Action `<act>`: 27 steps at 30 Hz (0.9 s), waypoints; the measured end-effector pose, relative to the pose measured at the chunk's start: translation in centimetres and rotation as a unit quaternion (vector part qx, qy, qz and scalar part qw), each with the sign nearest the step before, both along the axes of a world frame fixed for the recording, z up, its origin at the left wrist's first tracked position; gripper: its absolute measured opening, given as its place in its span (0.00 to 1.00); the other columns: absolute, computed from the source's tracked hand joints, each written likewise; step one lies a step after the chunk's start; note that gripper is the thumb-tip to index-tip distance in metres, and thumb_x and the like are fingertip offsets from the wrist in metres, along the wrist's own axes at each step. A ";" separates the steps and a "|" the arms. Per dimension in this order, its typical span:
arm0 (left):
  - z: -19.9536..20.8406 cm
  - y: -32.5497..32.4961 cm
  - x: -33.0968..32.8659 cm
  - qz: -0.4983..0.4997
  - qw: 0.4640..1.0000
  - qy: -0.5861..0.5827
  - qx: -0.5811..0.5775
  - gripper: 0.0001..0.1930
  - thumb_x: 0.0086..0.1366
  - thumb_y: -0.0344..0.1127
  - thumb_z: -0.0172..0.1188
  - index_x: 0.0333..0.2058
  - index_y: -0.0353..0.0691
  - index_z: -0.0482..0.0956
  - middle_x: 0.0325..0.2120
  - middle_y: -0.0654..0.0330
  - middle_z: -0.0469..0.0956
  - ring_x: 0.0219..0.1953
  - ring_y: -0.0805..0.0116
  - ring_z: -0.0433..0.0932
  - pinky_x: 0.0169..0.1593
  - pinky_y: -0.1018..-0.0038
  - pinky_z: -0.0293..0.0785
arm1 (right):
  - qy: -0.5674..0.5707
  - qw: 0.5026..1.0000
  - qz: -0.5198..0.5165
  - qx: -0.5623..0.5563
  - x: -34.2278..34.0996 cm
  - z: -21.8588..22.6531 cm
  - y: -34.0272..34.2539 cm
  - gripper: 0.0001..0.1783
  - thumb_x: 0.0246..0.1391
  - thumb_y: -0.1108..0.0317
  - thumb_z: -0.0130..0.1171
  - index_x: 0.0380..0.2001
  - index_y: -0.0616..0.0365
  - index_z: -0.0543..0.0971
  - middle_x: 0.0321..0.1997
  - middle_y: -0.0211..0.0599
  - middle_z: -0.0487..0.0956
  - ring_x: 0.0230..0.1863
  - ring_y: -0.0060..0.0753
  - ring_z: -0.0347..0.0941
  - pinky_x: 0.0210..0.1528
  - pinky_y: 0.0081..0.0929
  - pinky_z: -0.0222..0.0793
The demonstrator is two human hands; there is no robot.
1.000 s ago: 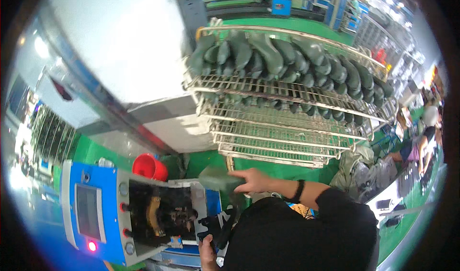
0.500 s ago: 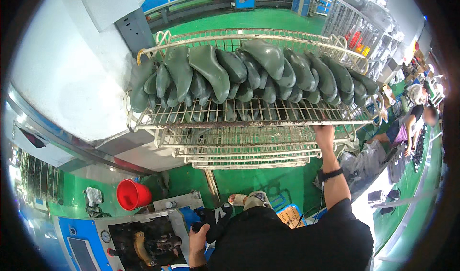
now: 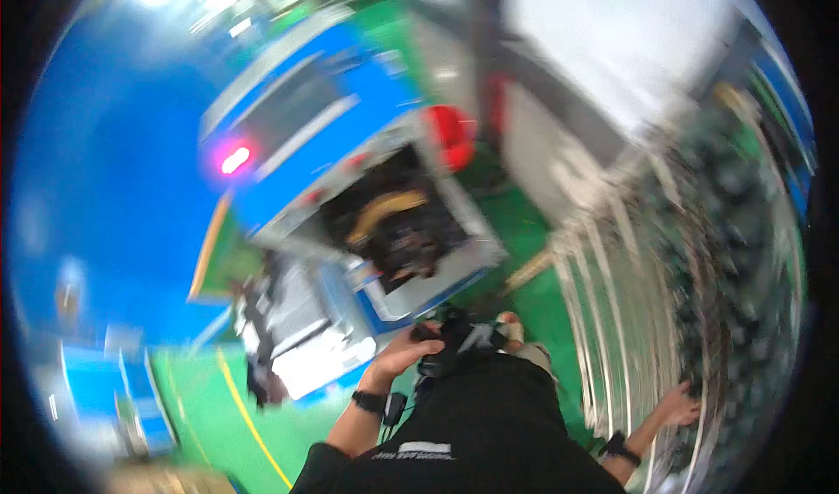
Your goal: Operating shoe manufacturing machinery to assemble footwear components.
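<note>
My left hand (image 3: 403,352) is closed on a black, soft-looking piece with light marks (image 3: 456,341), held in front of my body; its exact kind is blurred. Off to the right, my right hand (image 3: 678,406) grips the edge of a cream wire rack (image 3: 704,302), though motion smears its fingers. Dark green shoe lasts (image 3: 743,232) lie crowded on that rack.
A blue machine (image 3: 376,88) stands ahead, with a dark work area holding a curved tan part (image 3: 384,210). Behind it is a red bucket (image 3: 452,138). Dark items hang beside a white surface (image 3: 306,345) at left. The floor (image 3: 524,223) is green.
My view has swung left, so the rack now sits at the right and the machine ahead. The black piece stays in my left hand, and my right hand remains at the rack.
</note>
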State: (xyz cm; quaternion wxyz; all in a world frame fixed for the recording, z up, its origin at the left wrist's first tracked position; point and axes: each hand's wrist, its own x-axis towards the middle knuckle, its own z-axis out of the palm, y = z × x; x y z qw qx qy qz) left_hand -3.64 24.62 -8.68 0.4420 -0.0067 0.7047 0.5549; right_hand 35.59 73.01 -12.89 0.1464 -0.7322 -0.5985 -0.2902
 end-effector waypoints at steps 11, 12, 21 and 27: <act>-5.8 -33.2 4.9 0.517 0.804 0.254 -0.147 0.19 0.54 0.37 0.73 0.40 0.32 0.81 0.36 0.58 0.82 0.40 0.65 0.80 0.46 0.69 0.76 | 0.175 0.318 0.862 -0.355 -43.7 12.6 -27.4 0.11 0.62 0.76 0.57 0.45 0.69 0.82 0.43 0.50 0.84 0.46 0.47 0.82 0.51 0.36 0.76; -7.9 -35.8 5.2 0.485 0.786 0.277 -0.266 0.21 0.53 0.40 0.73 0.40 0.31 0.82 0.39 0.53 0.83 0.42 0.60 0.81 0.48 0.65 0.76 | 0.201 0.241 0.903 -0.294 -46.4 14.0 -30.9 0.11 0.61 0.78 0.57 0.46 0.69 0.81 0.44 0.50 0.84 0.47 0.51 0.81 0.53 0.38 0.76; -14.9 -41.9 4.1 0.363 0.621 0.209 -0.662 0.25 0.54 0.39 0.69 0.48 0.31 0.78 0.48 0.40 0.77 0.54 0.43 0.76 0.61 0.58 0.70 | 0.002 0.400 0.916 0.000 -62.4 15.4 -52.7 0.30 0.63 0.59 0.56 0.62 0.67 0.72 0.70 0.57 0.68 0.72 0.57 0.63 0.71 0.50 0.56; -16.9 -49.3 -11.0 0.457 0.763 0.238 -0.391 0.37 0.53 0.35 0.72 0.60 0.30 0.67 0.58 0.38 0.72 0.63 0.42 0.69 0.66 0.60 0.66 | 0.053 0.398 0.911 0.092 -63.2 13.3 -52.1 0.25 0.66 0.63 0.50 0.62 0.66 0.71 0.66 0.63 0.71 0.68 0.61 0.68 0.71 0.49 0.56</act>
